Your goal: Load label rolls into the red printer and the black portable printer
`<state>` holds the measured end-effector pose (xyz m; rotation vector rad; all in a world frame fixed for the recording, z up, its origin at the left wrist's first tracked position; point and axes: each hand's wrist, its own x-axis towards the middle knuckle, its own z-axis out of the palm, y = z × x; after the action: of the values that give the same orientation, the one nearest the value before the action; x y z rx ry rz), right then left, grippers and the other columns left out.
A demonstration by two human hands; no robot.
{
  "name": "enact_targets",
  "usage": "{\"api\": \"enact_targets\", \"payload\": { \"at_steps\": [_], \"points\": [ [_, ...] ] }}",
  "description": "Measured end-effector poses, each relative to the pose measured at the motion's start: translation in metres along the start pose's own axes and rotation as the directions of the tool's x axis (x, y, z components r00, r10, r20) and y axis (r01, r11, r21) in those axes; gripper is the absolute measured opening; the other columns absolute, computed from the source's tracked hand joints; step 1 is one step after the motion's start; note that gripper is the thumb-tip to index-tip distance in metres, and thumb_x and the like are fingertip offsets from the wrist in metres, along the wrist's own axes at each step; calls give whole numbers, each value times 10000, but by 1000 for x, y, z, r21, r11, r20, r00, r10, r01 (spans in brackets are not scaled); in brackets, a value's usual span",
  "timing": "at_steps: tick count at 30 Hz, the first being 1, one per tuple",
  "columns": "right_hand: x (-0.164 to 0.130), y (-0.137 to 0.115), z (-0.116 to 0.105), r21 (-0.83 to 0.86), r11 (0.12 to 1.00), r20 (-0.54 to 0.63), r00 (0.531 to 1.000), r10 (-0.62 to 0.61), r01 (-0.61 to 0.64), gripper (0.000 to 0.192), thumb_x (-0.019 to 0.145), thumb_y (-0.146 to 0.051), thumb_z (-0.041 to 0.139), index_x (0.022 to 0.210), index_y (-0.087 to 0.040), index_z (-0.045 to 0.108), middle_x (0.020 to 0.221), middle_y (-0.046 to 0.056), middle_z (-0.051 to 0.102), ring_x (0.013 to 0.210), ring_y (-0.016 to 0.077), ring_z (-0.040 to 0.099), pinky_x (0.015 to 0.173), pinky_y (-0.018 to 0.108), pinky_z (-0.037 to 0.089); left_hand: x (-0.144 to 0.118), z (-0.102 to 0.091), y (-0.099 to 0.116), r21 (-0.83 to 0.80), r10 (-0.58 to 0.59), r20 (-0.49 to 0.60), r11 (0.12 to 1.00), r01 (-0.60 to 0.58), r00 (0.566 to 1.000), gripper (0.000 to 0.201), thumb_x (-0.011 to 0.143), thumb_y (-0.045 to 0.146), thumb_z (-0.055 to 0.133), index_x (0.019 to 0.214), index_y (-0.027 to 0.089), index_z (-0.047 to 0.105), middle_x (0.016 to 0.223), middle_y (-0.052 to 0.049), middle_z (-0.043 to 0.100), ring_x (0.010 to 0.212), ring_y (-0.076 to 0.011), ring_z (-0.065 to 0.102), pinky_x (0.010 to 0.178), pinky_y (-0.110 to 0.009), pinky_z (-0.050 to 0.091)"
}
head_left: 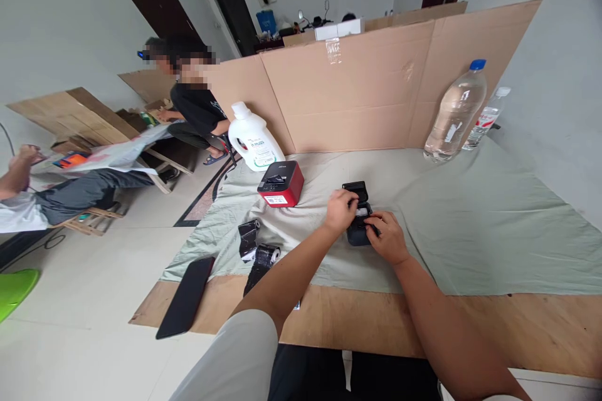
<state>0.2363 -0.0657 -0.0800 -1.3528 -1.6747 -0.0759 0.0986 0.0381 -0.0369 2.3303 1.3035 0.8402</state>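
A small black device with its lid raised stands on the cloth in front of me, and something white, perhaps a paper roll, shows inside. It looks like a portable label printer. My left hand is at its left side near the hinge, fingers curled together; what they pinch is hidden. Around the right edge of the device, my right hand is closed, its fingertips reaching into the opening. Left of my hands is a red and black box. Two rolls of black, shiny strip, a smaller roll and a larger roll, lie beside my left forearm.
A dark phone-like slab lies at the table's left edge. A white detergent jug stands before the cardboard screen. A large water bottle and a smaller bottle stand at the back right. Other people sit at the left.
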Motion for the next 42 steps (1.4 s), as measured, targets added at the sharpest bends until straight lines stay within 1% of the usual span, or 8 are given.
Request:
{"api": "enact_targets", "payload": {
  "at_steps": [3, 7, 12, 18, 21, 27, 38, 42],
  "points": [
    [1, -1, -3, 19, 1000, -1, 1000, -8, 8, 179, 782, -161, 543, 867, -204, 695, 956, 90, 615, 924, 227, 562, 829, 394, 519, -2, -1, -10, -261, -148, -182, 960, 98, 972, 376, 959, 364, 407, 1265, 184, 532, 1303, -126, 531, 1265, -223, 458, 1079, -379, 349],
    [2, -2, -3, 51, 998, -22, 999, 36, -35, 129, 807, -207, 550, 793, -205, 678, 917, 82, 611, 898, 219, 566, 825, 389, 509, -14, 3, -12, -503, -155, -59, 858, 104, 986, 497, 997, 454, 234, 1381, 177, 385, 1378, -128, 494, 1292, -196, 453, 1101, -373, 332],
    [1, 5, 2, 107, 984, -47, 988, 146, -140, 119, 817, -204, 521, 847, -210, 635, 896, 72, 603, 884, 211, 575, 798, 380, 517, -49, 16, -1, -476, -109, -109, 878, 44, 988, 540, 986, 519, 181, 1262, 161, 475, 1171, -117, 609, 1158, -185, 545, 1065, -363, 383],
    [1, 8, 3, 20, 996, -12, 996, 84, -84, 355, 848, -164, 448, 1164, -186, 609, 1204, 111, 611, 1119, 234, 542, 979, 434, 475, -72, 34, 3, -380, -93, -159, 925, 26, 983, 469, 990, 424, 264, 1276, 142, 507, 1443, -169, 424, 1359, -231, 384, 1161, -444, 276],
    [2, 3, 3, -62, 997, 69, 997, 47, -43, 412, 828, -85, 400, 1125, -195, 663, 1215, 58, 651, 1131, 218, 543, 1027, 418, 437, -78, 38, 2, -305, -40, -111, 952, 4, 993, 486, 991, 391, 269, 1350, 130, 467, 1524, -170, 326, 1421, -244, 302, 1172, -466, 264],
    [5, -14, 3, -251, 950, 147, 963, 226, -184, 405, 787, -78, 439, 1066, -194, 709, 1198, 51, 683, 1076, 244, 592, 940, 440, 432, -81, 42, -1, -201, 11, -125, 979, -36, 992, 543, 975, 435, 313, 1388, 111, 450, 1539, -177, 307, 1447, -273, 251, 1184, -471, 243],
    [8, -30, 4, -210, 931, 126, 936, 329, -299, 390, 884, -307, 421, 1168, -162, 645, 1245, 143, 605, 1156, 264, 523, 1005, 447, 413, -104, 41, -2, -351, -99, -109, 935, 54, 989, 661, 953, 511, 328, 1479, 118, 261, 1545, -193, 270, 1441, -267, 254, 1178, -476, 215],
    [19, -52, 13, -360, 856, 254, 844, 472, -371, 585, 835, -462, 542, 1352, -190, 499, 1406, 200, 427, 1227, 344, 456, 971, 508, 400, -108, 42, -8, -496, -218, -238, 865, 75, 947, 621, 952, 550, 289, 1395, 122, 371, 1406, -193, 436, 1336, -263, 405, 1138, -466, 290]
  ]
}}
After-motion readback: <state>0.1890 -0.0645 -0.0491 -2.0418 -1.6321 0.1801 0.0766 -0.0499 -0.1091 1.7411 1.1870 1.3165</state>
